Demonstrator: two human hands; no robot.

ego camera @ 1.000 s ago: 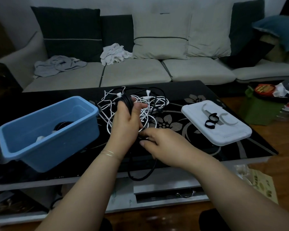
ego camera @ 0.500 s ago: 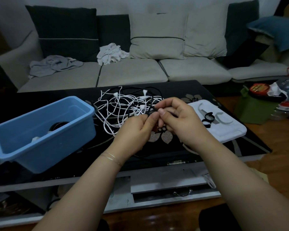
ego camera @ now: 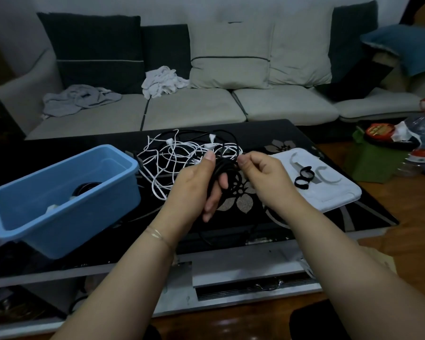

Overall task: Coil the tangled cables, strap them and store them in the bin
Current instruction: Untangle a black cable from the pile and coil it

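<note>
A black cable [ego camera: 215, 177] is wound in loops around the left hand [ego camera: 196, 186], which is held above the middle of the table [ego camera: 312, 133]; the thumb is raised along the top of the loops and the other fingers [ego camera: 212, 203] are extended downward through them, so the coil is carried on the hand. The right hand [ego camera: 263, 176] is positioned just beside it, with thumb and forefinger pinched together at the upper end of the coil, where the black cable is gripped. A free length of the black cable is seen hanging below the left hand toward the near edge of the table. A tangle of white cables [ego camera: 182, 155], mixed with further black strands, is located behind the hands near the far edge. A blue bin [ego camera: 66, 214] is placed at the left end of the table, tilted, with a dark coil and a white item visible inside. A white lid [ego camera: 334, 200] is laid at the right end, and black straps [ego camera: 303, 179] are resting on it beside two pale curved strips. A sofa [ego camera: 194, 111] is situated beyond the far edge.
</note>
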